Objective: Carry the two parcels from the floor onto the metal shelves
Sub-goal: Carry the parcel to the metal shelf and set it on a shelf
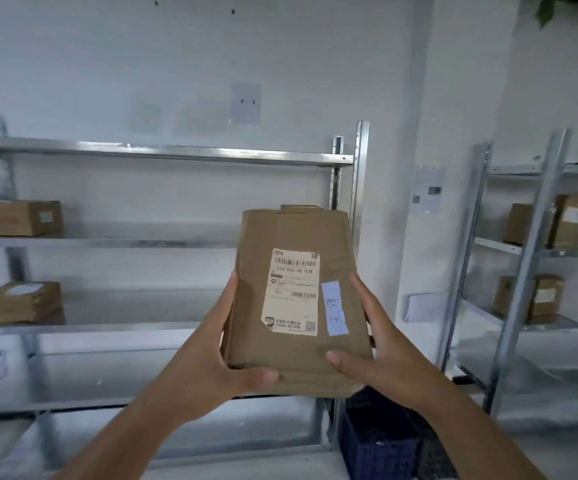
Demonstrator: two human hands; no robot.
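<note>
A flat brown cardboard parcel (294,237) with a white shipping label and a small blue sticker is held up in front of me, in the middle of the view. My left hand (225,355) grips its left edge and lower corner. My right hand (377,341) grips its right edge, thumb on the front face. Behind the parcel stands a metal shelf unit (163,155) against the white wall, its right end level with the parcel.
Two brown boxes (14,218) (21,301) lie at the left of the front shelves. A second shelf unit (519,247) with several boxes stands at the right. A dark blue crate (377,441) sits on the floor between the units.
</note>
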